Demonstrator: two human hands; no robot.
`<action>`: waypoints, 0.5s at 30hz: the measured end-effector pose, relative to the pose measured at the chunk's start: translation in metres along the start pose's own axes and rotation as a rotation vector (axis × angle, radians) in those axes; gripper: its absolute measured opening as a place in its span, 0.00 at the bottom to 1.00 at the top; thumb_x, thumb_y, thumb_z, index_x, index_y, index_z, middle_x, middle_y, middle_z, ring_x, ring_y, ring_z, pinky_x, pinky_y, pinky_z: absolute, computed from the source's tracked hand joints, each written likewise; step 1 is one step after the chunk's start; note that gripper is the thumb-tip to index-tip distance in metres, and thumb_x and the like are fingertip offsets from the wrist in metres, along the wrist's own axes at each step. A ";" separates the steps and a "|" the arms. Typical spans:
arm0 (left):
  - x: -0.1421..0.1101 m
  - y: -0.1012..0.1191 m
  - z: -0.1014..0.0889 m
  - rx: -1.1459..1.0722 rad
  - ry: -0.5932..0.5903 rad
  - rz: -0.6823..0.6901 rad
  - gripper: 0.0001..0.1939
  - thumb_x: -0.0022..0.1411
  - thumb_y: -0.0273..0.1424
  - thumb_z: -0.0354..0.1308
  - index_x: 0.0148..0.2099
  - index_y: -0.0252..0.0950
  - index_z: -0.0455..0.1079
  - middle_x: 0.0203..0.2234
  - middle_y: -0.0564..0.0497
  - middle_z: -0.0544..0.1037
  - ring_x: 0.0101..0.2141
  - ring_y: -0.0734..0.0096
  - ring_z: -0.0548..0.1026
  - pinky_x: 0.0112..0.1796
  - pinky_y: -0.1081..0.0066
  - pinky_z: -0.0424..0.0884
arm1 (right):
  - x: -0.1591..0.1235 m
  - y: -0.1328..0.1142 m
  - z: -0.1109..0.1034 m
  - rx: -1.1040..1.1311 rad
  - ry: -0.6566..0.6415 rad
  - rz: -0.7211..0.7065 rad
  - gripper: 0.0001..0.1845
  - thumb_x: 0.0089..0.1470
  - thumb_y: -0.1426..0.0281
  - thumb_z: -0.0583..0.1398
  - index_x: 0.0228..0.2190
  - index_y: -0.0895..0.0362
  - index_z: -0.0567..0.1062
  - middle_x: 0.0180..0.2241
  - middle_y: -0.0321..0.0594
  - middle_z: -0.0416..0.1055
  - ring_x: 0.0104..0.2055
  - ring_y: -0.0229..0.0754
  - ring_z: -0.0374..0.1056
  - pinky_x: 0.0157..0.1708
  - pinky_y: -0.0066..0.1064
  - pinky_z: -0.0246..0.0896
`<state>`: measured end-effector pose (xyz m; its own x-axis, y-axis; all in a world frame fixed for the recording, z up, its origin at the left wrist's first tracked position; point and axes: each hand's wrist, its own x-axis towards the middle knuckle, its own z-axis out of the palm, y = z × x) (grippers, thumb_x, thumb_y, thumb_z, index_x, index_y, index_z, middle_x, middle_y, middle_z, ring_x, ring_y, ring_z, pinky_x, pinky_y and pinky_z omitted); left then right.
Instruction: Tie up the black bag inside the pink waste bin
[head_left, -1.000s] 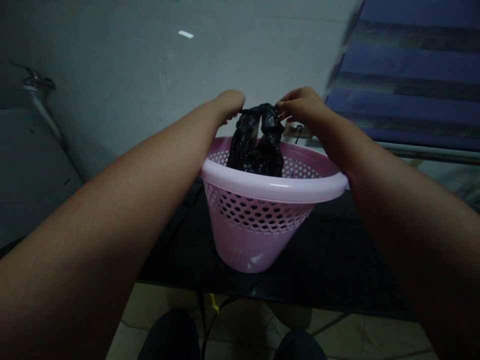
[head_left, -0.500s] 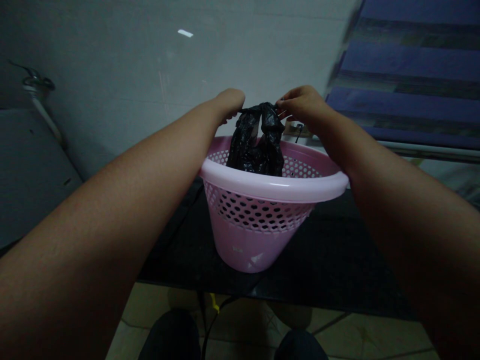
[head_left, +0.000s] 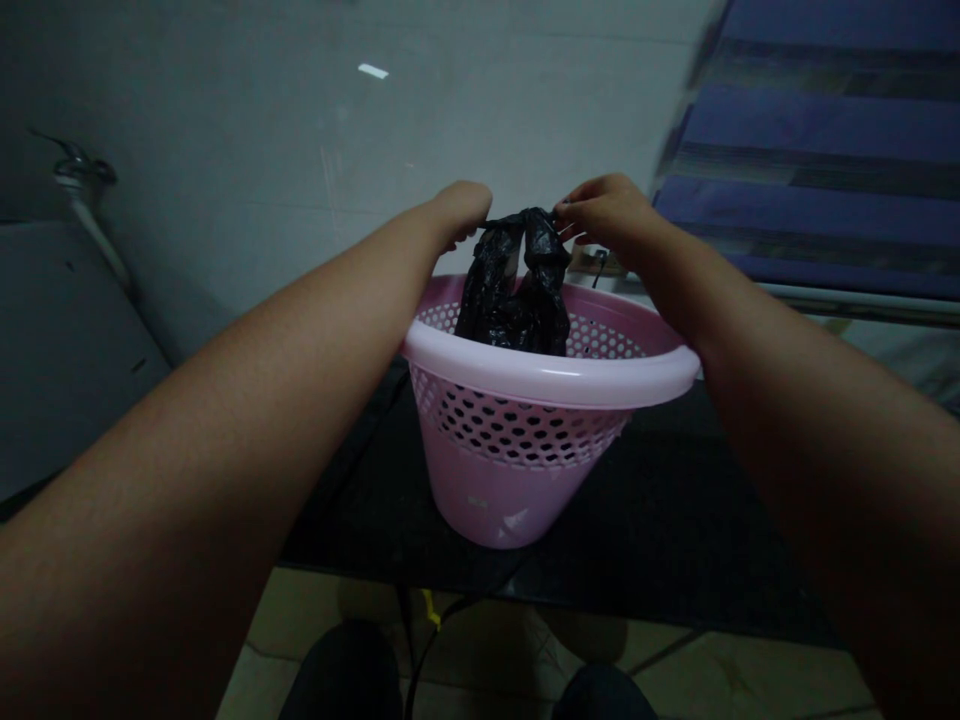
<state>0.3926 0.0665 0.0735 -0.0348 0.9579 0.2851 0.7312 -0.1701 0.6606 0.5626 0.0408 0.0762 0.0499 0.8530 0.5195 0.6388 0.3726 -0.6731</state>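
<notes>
A black plastic bag (head_left: 514, 300) rises out of a pink plastic basket (head_left: 495, 500) with a perforated upper wall. My left hand (head_left: 463, 212) is closed on the bag's left top end, its fingertips partly hidden behind the hand. On the other side, my right hand (head_left: 604, 208) pinches the right top end between thumb and fingers. The bag's two upper ends meet or cross between the hands, above the rim. Its lower part is hidden inside the basket. Both forearms pass close against the basket's rim, left and right.
The basket stands on a black bench top (head_left: 652, 520). A tiled wall (head_left: 300, 120) is behind it, with a tap (head_left: 79, 170) at the left above a pale box-shaped object (head_left: 67, 350). Blue-purple striped panels (head_left: 810, 130) fill the upper right. A cable with a yellow piece (head_left: 430, 608) hangs below.
My hands and the bag keep almost the same pose. The whole view has shifted very slightly, with the scene a little lower and to the right.
</notes>
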 end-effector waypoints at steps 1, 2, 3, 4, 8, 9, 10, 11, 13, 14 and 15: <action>-0.001 0.000 0.000 0.005 -0.003 0.004 0.14 0.39 0.50 0.59 0.31 0.55 0.73 0.19 0.52 0.77 0.44 0.55 0.70 0.34 0.56 0.66 | 0.000 0.000 0.000 0.005 -0.003 -0.001 0.08 0.55 0.78 0.57 0.24 0.65 0.70 0.25 0.38 0.68 0.23 0.29 0.63 0.29 0.23 0.57; -0.002 0.001 0.000 0.011 -0.008 0.008 0.15 0.37 0.52 0.58 0.29 0.55 0.72 0.17 0.52 0.76 0.44 0.55 0.69 0.34 0.55 0.65 | 0.000 0.000 0.000 0.010 -0.003 -0.001 0.08 0.55 0.78 0.57 0.24 0.64 0.70 0.24 0.38 0.67 0.23 0.29 0.63 0.28 0.22 0.56; -0.002 0.001 -0.001 0.019 -0.015 0.011 0.17 0.35 0.54 0.58 0.27 0.54 0.72 0.16 0.52 0.76 0.44 0.54 0.69 0.35 0.55 0.64 | -0.001 -0.001 0.000 0.013 -0.001 0.002 0.08 0.55 0.79 0.57 0.24 0.64 0.69 0.24 0.37 0.67 0.23 0.29 0.63 0.27 0.22 0.55; -0.003 0.002 -0.001 0.029 -0.022 0.013 0.19 0.33 0.57 0.57 0.26 0.54 0.71 0.15 0.52 0.75 0.44 0.54 0.68 0.35 0.55 0.63 | -0.001 -0.001 0.000 0.016 -0.002 0.005 0.09 0.55 0.79 0.56 0.23 0.64 0.69 0.24 0.37 0.67 0.23 0.29 0.63 0.27 0.22 0.55; -0.004 0.003 -0.002 0.074 -0.040 0.009 0.23 0.30 0.60 0.53 0.25 0.52 0.71 0.13 0.51 0.74 0.45 0.54 0.66 0.36 0.54 0.60 | -0.003 -0.003 0.000 0.015 -0.003 0.016 0.10 0.55 0.79 0.56 0.22 0.63 0.69 0.23 0.37 0.67 0.23 0.29 0.63 0.25 0.22 0.54; -0.004 0.004 -0.002 0.080 -0.041 0.010 0.23 0.31 0.60 0.53 0.25 0.52 0.71 0.13 0.51 0.74 0.45 0.54 0.66 0.35 0.55 0.60 | -0.003 -0.003 -0.001 0.016 -0.005 0.019 0.10 0.55 0.80 0.56 0.22 0.63 0.69 0.23 0.37 0.67 0.23 0.29 0.63 0.25 0.21 0.54; -0.004 0.004 -0.002 0.080 -0.045 0.013 0.22 0.32 0.60 0.53 0.25 0.52 0.71 0.12 0.51 0.73 0.45 0.55 0.66 0.35 0.55 0.60 | -0.003 -0.004 -0.001 0.016 -0.004 0.022 0.10 0.55 0.80 0.56 0.22 0.63 0.69 0.23 0.37 0.67 0.23 0.29 0.63 0.25 0.21 0.54; -0.004 0.004 -0.002 0.074 -0.046 0.016 0.21 0.33 0.59 0.54 0.25 0.52 0.71 0.12 0.51 0.73 0.44 0.55 0.66 0.35 0.56 0.61 | -0.004 -0.004 -0.001 0.014 -0.003 0.025 0.10 0.55 0.80 0.56 0.22 0.64 0.69 0.23 0.36 0.67 0.23 0.29 0.63 0.25 0.21 0.55; -0.003 0.003 -0.001 0.057 -0.047 0.017 0.19 0.37 0.57 0.55 0.26 0.51 0.72 0.12 0.51 0.72 0.43 0.57 0.66 0.34 0.57 0.62 | -0.004 -0.004 0.000 0.011 -0.001 0.021 0.10 0.55 0.79 0.56 0.23 0.64 0.69 0.22 0.37 0.67 0.23 0.29 0.63 0.25 0.21 0.55; -0.003 0.002 -0.001 0.050 -0.046 0.014 0.17 0.41 0.55 0.56 0.27 0.51 0.73 0.12 0.51 0.73 0.42 0.58 0.66 0.34 0.58 0.62 | -0.004 -0.004 0.000 0.006 -0.001 0.017 0.10 0.55 0.79 0.56 0.23 0.64 0.69 0.22 0.37 0.67 0.23 0.29 0.63 0.26 0.21 0.54; -0.003 0.002 -0.001 0.043 -0.039 0.009 0.15 0.45 0.52 0.56 0.29 0.50 0.74 0.14 0.52 0.74 0.42 0.59 0.67 0.34 0.59 0.63 | -0.004 -0.004 0.000 0.000 -0.001 0.013 0.10 0.55 0.79 0.56 0.22 0.64 0.69 0.22 0.37 0.67 0.23 0.29 0.63 0.26 0.21 0.55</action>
<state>0.3936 0.0636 0.0746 -0.0019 0.9648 0.2629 0.7602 -0.1694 0.6273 0.5602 0.0359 0.0767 0.0574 0.8584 0.5097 0.6381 0.3611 -0.6800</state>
